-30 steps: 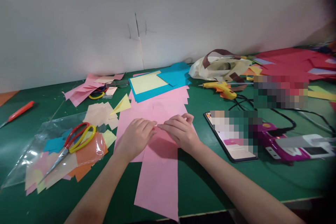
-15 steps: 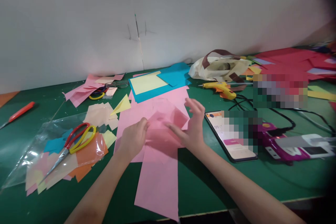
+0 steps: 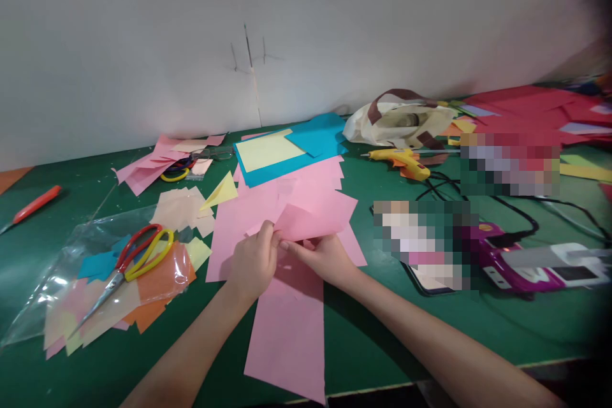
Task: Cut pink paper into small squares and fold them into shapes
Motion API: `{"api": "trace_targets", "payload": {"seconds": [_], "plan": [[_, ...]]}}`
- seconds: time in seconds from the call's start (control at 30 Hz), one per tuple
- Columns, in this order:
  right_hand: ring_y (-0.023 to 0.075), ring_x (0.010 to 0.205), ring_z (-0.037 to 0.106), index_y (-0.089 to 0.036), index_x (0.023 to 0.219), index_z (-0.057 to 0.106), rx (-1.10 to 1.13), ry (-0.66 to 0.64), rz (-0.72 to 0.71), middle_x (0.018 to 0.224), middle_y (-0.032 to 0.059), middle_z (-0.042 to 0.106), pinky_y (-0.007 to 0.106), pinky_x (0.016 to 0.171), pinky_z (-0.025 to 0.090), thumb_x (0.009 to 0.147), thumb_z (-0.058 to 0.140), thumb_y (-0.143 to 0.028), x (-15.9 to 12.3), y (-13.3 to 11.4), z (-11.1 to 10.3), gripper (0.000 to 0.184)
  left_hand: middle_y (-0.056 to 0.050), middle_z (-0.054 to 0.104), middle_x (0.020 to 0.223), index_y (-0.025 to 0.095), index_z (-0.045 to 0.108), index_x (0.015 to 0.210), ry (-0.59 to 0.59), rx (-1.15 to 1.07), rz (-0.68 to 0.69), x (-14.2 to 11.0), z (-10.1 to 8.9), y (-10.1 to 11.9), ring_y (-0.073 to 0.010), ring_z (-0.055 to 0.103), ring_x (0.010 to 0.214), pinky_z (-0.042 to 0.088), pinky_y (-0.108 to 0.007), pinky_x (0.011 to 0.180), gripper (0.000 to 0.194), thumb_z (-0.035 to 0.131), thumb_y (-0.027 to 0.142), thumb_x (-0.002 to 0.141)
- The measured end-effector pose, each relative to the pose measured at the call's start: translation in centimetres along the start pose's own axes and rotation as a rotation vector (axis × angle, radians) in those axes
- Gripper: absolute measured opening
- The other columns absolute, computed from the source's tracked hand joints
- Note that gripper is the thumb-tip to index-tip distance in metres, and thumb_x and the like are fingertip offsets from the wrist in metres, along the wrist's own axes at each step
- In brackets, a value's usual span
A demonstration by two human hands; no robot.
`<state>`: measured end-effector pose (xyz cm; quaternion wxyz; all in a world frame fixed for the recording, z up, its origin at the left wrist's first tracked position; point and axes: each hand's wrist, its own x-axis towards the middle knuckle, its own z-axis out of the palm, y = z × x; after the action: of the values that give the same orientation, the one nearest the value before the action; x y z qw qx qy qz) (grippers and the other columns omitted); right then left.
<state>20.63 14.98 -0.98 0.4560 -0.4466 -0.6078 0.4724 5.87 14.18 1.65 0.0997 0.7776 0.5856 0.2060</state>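
A small sheet of pink paper is raised between my hands, curved and partly folded. My left hand pinches its near left edge with thumb and fingers. My right hand grips the near edge beside it, thumb on top and the fingers mostly hidden under the paper. Beneath lie larger pink sheets flat on the green table, one reaching toward the front edge. Farther back, a pale yellow sheet rests on blue paper.
Red-and-yellow-handled scissors lie on a clear plastic bag with paper scraps at left. An orange-handled tool is farther left. At right are a phone, a yellow glue gun, cables, a purple-and-white device and a cloth bag.
My right hand let go, opened away from the paper, then came back to grip its near edge. The pink paper has been lifted and turned, and now curves up.
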Motion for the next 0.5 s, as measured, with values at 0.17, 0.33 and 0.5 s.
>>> {"api": "trace_targets", "payload": {"seconds": [0.17, 0.33, 0.5], "plan": [[0.0122, 0.051, 0.052, -0.02, 0.06, 0.058, 0.046, -0.003, -0.036, 0.054, -0.0016, 0.057, 0.025, 0.047, 0.044, 0.076, 0.062, -0.036, 0.25, -0.3, -0.08, 0.023, -0.001, 0.056, 0.055, 0.022, 0.04, 0.077, -0.011, 0.014, 0.006, 0.03, -0.03, -0.04, -0.0192, 0.057, 0.048, 0.024, -0.024, 0.044, 0.02, 0.028, 0.024, 0.092], [0.0141, 0.056, 0.054, -0.02, 0.061, 0.058, 0.048, 0.014, 0.004, 0.056, -0.0003, 0.059, 0.026, 0.051, 0.046, 0.074, 0.064, -0.039, 0.2, -0.48, -0.11, 0.024, -0.001, 0.056, 0.054, 0.021, 0.042, 0.076, -0.009, 0.022, 0.04, -0.05, -0.02, -0.06, -0.0189, 0.057, 0.048, 0.025, -0.024, 0.044, 0.022, 0.028, 0.026, 0.092], [0.014, 0.052, 0.055, -0.02, 0.066, 0.064, 0.182, -0.02, 0.047, 0.057, 0.0001, 0.062, 0.027, 0.048, 0.045, 0.073, 0.065, -0.039, 0.48, -0.77, -0.57, 0.021, -0.002, 0.057, 0.056, 0.021, 0.043, 0.078, 0.007, -0.06, -0.04, 0.13, -0.5, -0.05, -0.0197, 0.058, 0.05, 0.03, -0.024, 0.046, 0.023, 0.028, 0.029, 0.093]]}}
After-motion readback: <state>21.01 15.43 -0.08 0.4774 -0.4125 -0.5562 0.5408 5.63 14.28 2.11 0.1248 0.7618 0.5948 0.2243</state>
